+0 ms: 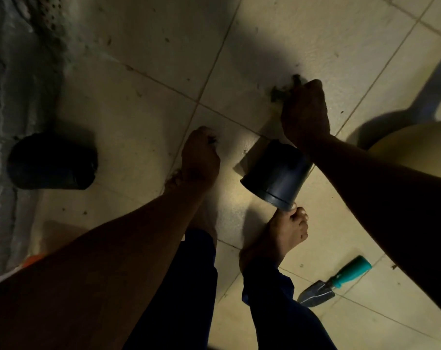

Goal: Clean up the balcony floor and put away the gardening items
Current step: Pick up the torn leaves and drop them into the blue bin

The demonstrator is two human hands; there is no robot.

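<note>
The right hand (305, 111) reaches down to the tiled floor (143, 102), fingers curled around a dark clump of soil (286, 88). The left hand (200, 154) is curled too, a bit of dark debris showing at its fingertips. A dark pot (277, 174) lies tipped against a bare foot (281, 236). A trowel (334, 282) lies near that foot, and another dark pot (52, 161) sits by the wall.

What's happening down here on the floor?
A person is bending over the tiled floor, gathering spilled soil by hand. The right hand grips a dark clump; the left hand pinches some bits too. A dark pot lies tipped by their foot. A trowel and a black bag lie untouched.
</note>
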